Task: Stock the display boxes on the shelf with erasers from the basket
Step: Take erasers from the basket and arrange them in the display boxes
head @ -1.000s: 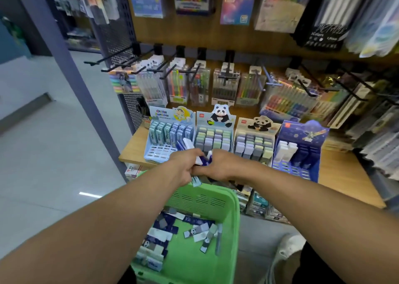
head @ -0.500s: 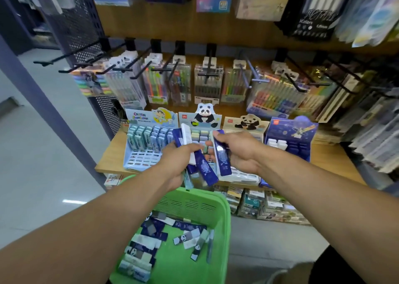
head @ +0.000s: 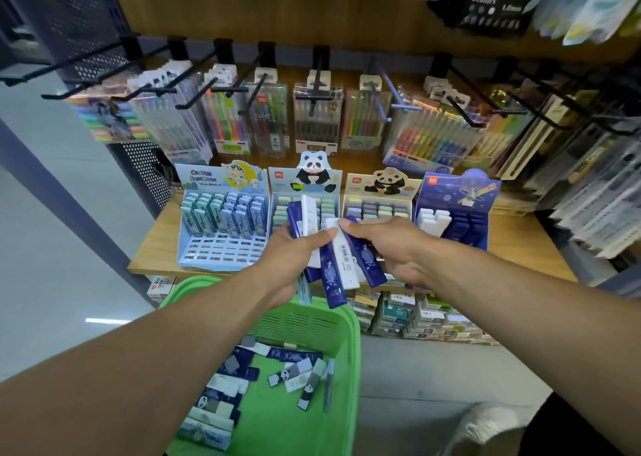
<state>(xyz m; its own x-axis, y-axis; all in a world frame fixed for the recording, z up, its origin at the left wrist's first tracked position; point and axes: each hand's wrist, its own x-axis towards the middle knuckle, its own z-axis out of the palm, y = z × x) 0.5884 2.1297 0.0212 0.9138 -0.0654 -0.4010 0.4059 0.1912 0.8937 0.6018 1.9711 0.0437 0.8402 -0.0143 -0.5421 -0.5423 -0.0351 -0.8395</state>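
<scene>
My left hand (head: 288, 261) grips a fanned bunch of long erasers (head: 305, 226), dark blue and white, above the green basket (head: 350, 351). My right hand (head: 392, 247) pinches a dark blue eraser (head: 366, 258) and a white one (head: 347, 258) at the bunch's right side. Both hands hover in front of the two panda display boxes (head: 305, 185) (head: 381, 195). A light blue cartoon box (head: 222, 223) stands to the left and a dark blue space-themed box (head: 458, 206) to the right, partly filled. Several loose erasers (head: 295, 376) lie in the basket.
The boxes stand on a wooden shelf (head: 156, 244). Black pegs (head: 194, 95) with hanging pen packs (head: 315, 119) jut out above them. Stacked small boxes (head: 416, 313) fill the lower shelf. A grey post (head: 69, 209) runs down the left side.
The view has moved closer to the shelf. My hands rose from the basket rim and pulled slightly apart, fanning out the erasers; my right hand now holds erasers taken from the bunch.
</scene>
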